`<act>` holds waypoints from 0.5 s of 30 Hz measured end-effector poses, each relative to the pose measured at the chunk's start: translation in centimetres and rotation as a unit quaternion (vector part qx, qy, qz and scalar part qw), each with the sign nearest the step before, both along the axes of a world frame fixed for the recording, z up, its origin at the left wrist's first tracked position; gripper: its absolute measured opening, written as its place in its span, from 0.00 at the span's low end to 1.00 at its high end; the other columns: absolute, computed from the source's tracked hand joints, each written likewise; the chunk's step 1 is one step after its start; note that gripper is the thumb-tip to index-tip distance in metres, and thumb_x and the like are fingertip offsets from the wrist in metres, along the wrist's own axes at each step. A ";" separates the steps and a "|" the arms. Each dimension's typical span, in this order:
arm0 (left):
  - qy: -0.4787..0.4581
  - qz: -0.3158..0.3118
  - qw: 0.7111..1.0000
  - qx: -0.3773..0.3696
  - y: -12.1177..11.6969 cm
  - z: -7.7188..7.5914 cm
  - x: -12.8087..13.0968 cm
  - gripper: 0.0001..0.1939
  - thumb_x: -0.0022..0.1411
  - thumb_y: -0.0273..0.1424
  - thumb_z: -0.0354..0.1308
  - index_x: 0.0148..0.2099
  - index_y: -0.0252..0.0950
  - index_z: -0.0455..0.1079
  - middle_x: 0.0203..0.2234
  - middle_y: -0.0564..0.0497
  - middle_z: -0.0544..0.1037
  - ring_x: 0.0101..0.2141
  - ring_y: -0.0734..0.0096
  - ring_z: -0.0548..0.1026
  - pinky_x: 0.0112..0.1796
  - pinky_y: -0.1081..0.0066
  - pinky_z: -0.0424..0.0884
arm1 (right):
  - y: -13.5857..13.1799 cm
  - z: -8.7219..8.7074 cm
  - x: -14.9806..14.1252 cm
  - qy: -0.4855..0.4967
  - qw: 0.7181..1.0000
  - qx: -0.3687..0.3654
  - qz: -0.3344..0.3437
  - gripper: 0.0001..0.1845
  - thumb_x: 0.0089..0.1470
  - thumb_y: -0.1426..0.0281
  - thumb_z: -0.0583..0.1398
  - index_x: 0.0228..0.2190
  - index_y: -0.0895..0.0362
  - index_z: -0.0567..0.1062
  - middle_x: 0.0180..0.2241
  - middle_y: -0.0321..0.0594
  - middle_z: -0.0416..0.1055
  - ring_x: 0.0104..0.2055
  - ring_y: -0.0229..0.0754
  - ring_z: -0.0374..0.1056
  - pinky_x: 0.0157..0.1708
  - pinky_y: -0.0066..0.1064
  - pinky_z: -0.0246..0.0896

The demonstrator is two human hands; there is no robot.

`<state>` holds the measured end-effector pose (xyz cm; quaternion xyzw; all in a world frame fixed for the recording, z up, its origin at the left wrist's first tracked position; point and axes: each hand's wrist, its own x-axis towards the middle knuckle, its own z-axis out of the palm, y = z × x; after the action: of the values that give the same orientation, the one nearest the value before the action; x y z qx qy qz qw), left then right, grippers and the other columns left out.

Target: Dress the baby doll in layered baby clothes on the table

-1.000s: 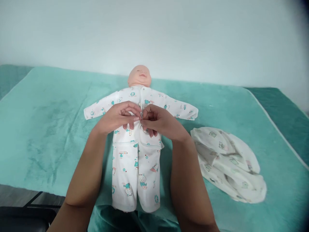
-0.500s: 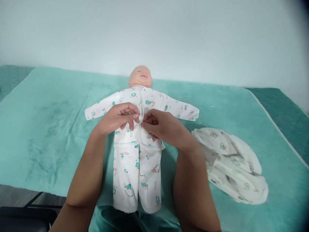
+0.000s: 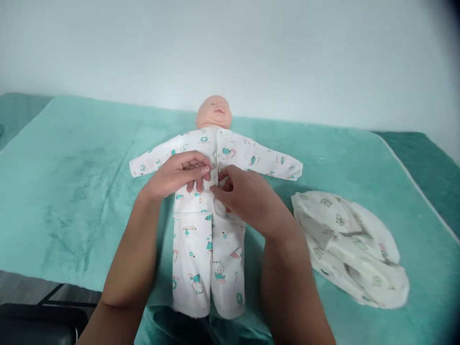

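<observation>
Right, dial centred on the doll's chest, twelve pointing away from you. The doll lies on its back in mid-view, head at twelve, legs at six. It wears a white printed jacket, sleeves spread flat toward nine and three, and white printed trousers running down to six. The jacket's hem overlies the trouser tops. Its front edge makes a line from the collar down between your hands.

Your left hand comes in from seven and sits over the jacket at nine, palm side down, fingers curled, thumb and fingertips at the front edge. Cannot tell whether you have fabric pinched there; the contact is too small to read. Your right hand comes in from five and sits over the jacket near four, fingers bent, thumb reaching to the same edge. Index finger and thumb stand a little apart at their tips; cannot tell whether other fingers, tucked under, grasp the cloth. Hands near each other, a narrow gap between.

At four, well apart from the doll and near your right arm: a crumpled white printed cloth. Under everything, a light green cover; darker green fabric shows past its border at three. Pale wall at twelve. Out at eight, a black seat, partly cut off.
</observation>
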<state>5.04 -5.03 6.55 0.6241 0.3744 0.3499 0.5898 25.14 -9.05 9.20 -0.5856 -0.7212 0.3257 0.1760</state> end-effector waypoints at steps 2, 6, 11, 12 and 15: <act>0.005 0.003 1.000 -0.006 0.0 0.0 0.0 0.13 0.63 0.39 0.63 0.43 0.35 0.73 0.30 0.49 0.79 0.24 0.74 0.77 0.20 0.77 0.69 | 0.0 0.0 0.1 0.002 1.000 -0.002 0.010 0.02 0.57 0.69 0.60 0.34 0.52 0.70 0.24 0.36 0.73 0.26 0.42 0.65 0.25 0.32 0.50; 0.010 0.008 1.000 -0.007 0.0 0.0 0.1 0.14 0.63 0.40 0.63 0.43 0.35 0.73 0.30 0.49 0.79 0.24 0.74 0.77 0.20 0.77 0.69 | 0.3 -0.1 0.2 0.030 0.999 -0.013 0.009 0.03 0.56 0.71 0.59 0.34 0.52 0.71 0.22 0.34 0.72 0.23 0.40 0.65 0.24 0.31 0.52; 0.012 0.006 1.000 -0.004 0.0 -0.1 0.1 0.13 0.63 0.40 0.63 0.43 0.35 0.73 0.30 0.50 0.78 0.23 0.75 0.76 0.20 0.76 0.69 | 1.0 -0.7 0.3 0.130 0.988 -0.076 0.011 0.04 0.54 0.68 0.60 0.28 0.53 0.70 0.19 0.30 0.69 0.18 0.38 0.66 0.20 0.29 0.57; 0.010 0.004 1.000 -0.003 0.0 -0.1 0.1 0.13 0.63 0.40 0.63 0.42 0.35 0.73 0.30 0.50 0.78 0.22 0.75 0.76 0.20 0.76 0.69 | 1.1 -0.8 0.5 0.149 0.985 -0.087 0.012 0.04 0.53 0.68 0.61 0.28 0.53 0.70 0.19 0.30 0.69 0.18 0.37 0.67 0.19 0.28 0.58; -0.011 0.041 0.999 0.011 0.2 -0.3 0.2 0.13 0.62 0.41 0.63 0.41 0.36 0.73 0.29 0.50 0.78 0.22 0.75 0.75 0.20 0.75 0.68 | 1.3 -0.8 1.1 0.199 0.972 -0.122 0.023 0.05 0.54 0.67 0.61 0.29 0.53 0.70 0.19 0.30 0.69 0.18 0.36 0.66 0.19 0.27 0.59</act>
<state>5.23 -4.85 6.24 0.6109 0.3889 0.3852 0.5720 26.26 -7.76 8.39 -0.5093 -0.6394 0.5253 0.2362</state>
